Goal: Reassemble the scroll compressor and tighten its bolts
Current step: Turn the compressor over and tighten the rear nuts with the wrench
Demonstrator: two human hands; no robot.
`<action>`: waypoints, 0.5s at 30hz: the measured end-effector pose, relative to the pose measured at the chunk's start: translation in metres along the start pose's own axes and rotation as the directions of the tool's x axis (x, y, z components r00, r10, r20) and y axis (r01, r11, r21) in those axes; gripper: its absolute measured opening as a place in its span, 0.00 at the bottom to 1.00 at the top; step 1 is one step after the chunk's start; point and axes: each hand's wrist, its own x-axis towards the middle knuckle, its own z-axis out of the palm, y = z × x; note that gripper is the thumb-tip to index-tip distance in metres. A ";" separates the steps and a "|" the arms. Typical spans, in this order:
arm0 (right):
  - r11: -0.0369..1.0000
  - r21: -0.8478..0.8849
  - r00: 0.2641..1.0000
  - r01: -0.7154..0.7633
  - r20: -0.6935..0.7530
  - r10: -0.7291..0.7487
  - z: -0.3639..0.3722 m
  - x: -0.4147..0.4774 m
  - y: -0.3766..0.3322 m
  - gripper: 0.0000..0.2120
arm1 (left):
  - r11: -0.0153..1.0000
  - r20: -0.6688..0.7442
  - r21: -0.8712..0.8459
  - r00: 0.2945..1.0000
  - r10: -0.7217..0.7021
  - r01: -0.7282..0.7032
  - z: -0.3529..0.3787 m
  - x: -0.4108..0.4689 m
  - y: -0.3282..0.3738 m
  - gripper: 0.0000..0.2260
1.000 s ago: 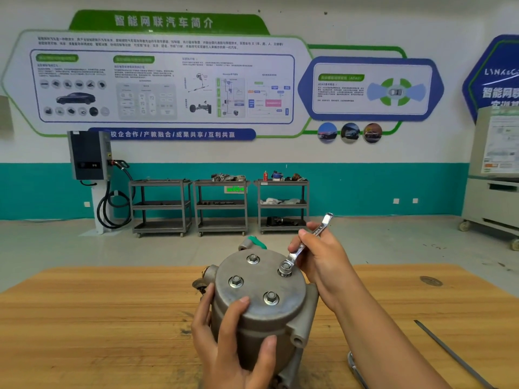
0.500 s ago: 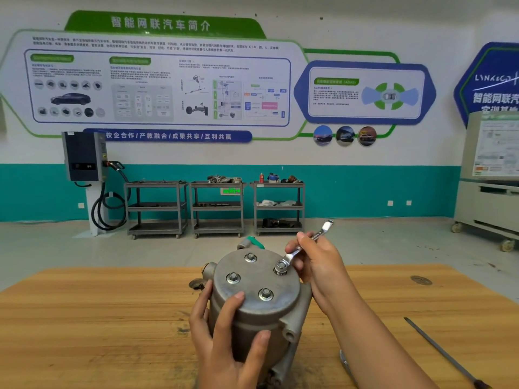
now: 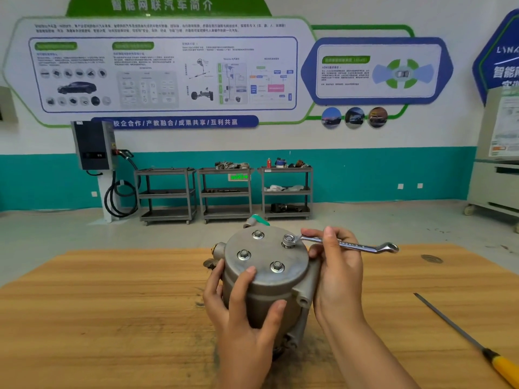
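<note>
Tightening the cover bolts: we're on the far-right bolt of four. The compressor stands on end on the wooden table, round cover up, right in front of us. Our left hand wraps the housing from the near side, fingers curled over the cover edge, bracing it. Our right hand grips the wrench mid-shank. One end sits on the bolt head and the handle points out right, roughly level. The other three bolts are in their holes; we can't tell how tight. Next move, as we judge it: swing the handle toward us for a part-turn, keep the wrench square on the hex so it doesn't slip, hold the housing against the torque, then reseat. A yellow-handled tool lies on the table, well off right.
</note>
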 end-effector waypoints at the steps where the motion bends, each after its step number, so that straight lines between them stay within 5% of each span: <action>1: 1.000 -0.022 1.000 0.018 -0.002 -0.018 0.000 -0.003 0.000 0.12 | 1.000 0.004 0.004 1.000 0.002 -0.002 0.000 0.001 0.000 0.23; 7: 0.957 -0.220 0.981 0.191 0.006 -0.195 -0.006 -0.017 0.001 0.06 | 0.999 0.071 0.037 0.997 -0.021 0.018 0.000 0.007 0.000 0.41; 15: 0.785 -0.463 0.911 0.411 0.229 -0.342 -0.018 -0.030 0.003 0.03 | 1.000 0.127 0.012 0.992 -0.022 0.021 0.002 0.008 -0.003 0.35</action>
